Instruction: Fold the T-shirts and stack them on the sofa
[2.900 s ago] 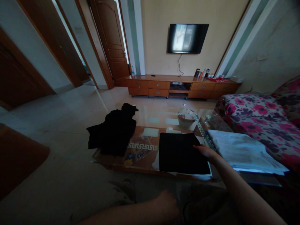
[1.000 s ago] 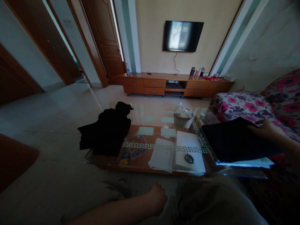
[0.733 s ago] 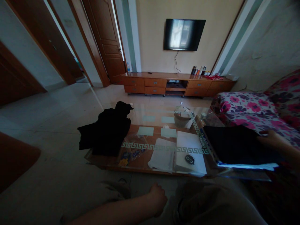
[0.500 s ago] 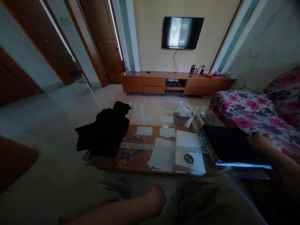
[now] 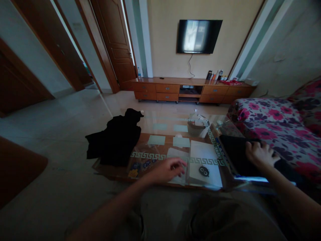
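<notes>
My left hand [image 5: 173, 169] hovers over the near edge of the glass coffee table [image 5: 156, 179], its fingers loosely bent and apart with nothing in them. On the right, my right hand [image 5: 262, 154] rests with spread fingers on a flat stack of dark cloth [image 5: 233, 145]. A bright bluish-white edge [image 5: 250, 179] shows along the front of that stack. At the table's left end lies a crumpled black garment [image 5: 115, 140], partly hanging past the glass. A small round black item with two white rings [image 5: 204, 171] sits just right of my left hand.
Under the glass are white sheets [image 5: 203, 150] and small packets [image 5: 135, 169]. A brown bowl-like container [image 5: 197, 125] stands toward the far end. A flowered sofa [image 5: 273, 127] borders the right. Beyond are a low wooden cabinet [image 5: 167, 88] and a wall-mounted television [image 5: 199, 36].
My left hand has risen from below the table edge to above it, and its fingers have opened. My right hand has shifted left over the dark cloth. The view has turned slightly left.
</notes>
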